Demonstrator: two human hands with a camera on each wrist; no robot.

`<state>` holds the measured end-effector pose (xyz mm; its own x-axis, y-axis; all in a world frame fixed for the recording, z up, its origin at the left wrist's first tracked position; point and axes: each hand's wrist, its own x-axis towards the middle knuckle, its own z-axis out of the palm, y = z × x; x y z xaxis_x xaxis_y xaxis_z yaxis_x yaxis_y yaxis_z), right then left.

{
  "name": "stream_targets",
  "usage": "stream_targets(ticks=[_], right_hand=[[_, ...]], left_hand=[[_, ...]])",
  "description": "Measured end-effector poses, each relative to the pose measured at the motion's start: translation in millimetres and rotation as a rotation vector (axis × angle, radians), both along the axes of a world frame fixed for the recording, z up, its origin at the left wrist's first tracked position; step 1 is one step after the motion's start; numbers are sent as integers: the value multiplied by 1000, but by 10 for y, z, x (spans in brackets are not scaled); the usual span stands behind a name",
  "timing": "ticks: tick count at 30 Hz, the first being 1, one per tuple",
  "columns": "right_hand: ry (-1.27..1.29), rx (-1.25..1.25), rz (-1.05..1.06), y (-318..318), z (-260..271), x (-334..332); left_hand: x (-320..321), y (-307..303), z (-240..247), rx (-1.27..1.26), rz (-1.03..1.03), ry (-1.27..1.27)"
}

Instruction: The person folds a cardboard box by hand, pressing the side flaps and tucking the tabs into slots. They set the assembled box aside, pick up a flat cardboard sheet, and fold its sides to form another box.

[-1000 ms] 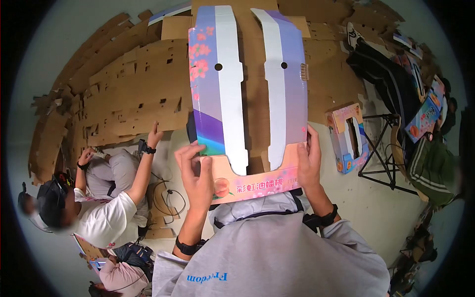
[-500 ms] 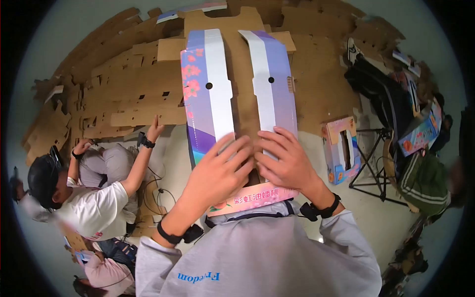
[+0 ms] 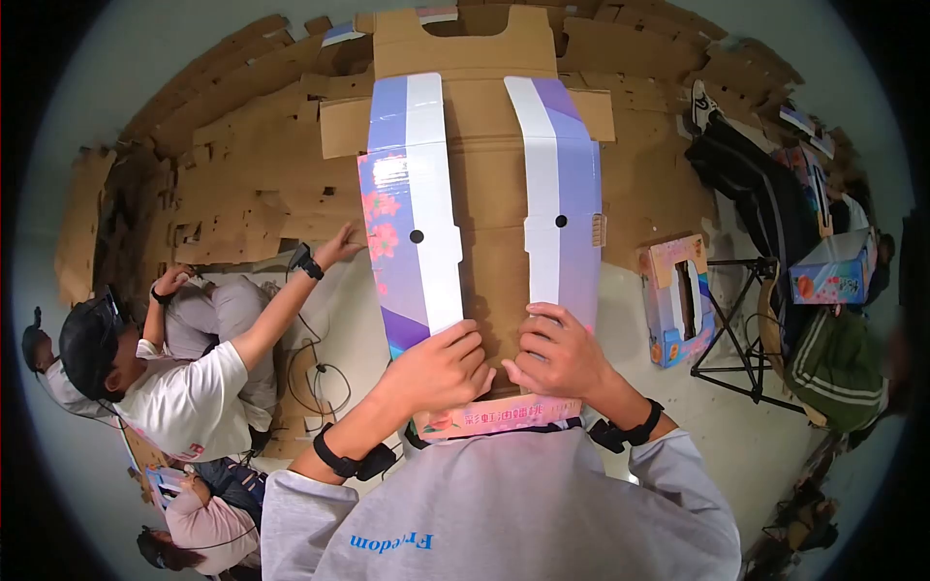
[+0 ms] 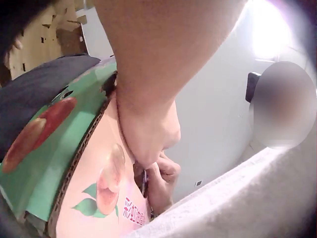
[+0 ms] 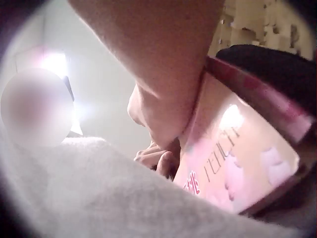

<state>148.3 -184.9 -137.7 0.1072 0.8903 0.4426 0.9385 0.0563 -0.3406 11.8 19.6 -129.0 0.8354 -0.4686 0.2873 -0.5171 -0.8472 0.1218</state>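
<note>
A partly folded printed carton (image 3: 575,174) lies lengthwise on the person's lap in the head view. Its two long purple sides carry white inner flaps with a round hole each, with brown cardboard between them. The near end is a peach-coloured panel with red characters and a printed peach. At that end the left hand (image 3: 441,368) grips the left flap's edge, fingers curled, thumb toward the middle. Opposite it, the right hand (image 3: 560,358) holds the right flap's edge in the same way. Both wrist views show the hands close together above the peach panel (image 4: 89,198), the fingertips partly hidden.
Flattened brown cardboard (image 3: 262,145) covers the floor ahead. To the right stand another printed carton (image 3: 668,300) and a black folding stool frame (image 3: 741,339). A seated person (image 3: 208,387) in a white shirt is at the left, with cables (image 3: 320,378) nearby.
Both hands went from holding the near corners' outer sides to the inner flap edges, then slid toward the body. The carton now sits lower in view. The neighbour's arm reaches farther forward.
</note>
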Motion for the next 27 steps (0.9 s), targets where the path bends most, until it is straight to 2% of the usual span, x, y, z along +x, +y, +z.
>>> stream_targets(ticks=[3,5,7,9,12,15,18,20,21,22,23,24,25,27], right_hand=[[104,43,-1,-7,89,102],[260,115,-33,18,153,281],[131,182,-211,206,392,604],[61,228,-422,544,746,884],[53,242,-558,918,805,1257],[151,147,-539,1023,648,1341],[145,263,-521,962,642,1342],[321,239,-537,910,713,1287],[411,221,-547,880,757,1262],[335,184,-530,866,782,1264],[410,210,-525,857,764,1292],[485,238,-519,862,724,1341],[560,269,-512,860,663,1413],[579,527,-680,749,410,1688]], left_hand=[[79,67,36,-89,55,-47],[287,217,247,-189,227,-103],[583,374,563,-160,506,-186],[955,607,774,-119,682,-305],[1390,817,703,-169,823,-250],[1435,783,754,-309,870,-85],[1251,827,812,-477,902,-32],[1208,846,885,-493,946,74],[1212,844,861,-468,890,-10],[1233,843,826,-443,830,-97],[1251,849,796,-419,770,-189],[1245,886,767,-551,785,-161],[1235,962,698,-785,846,-265],[1184,1224,484,-1256,935,-479]])
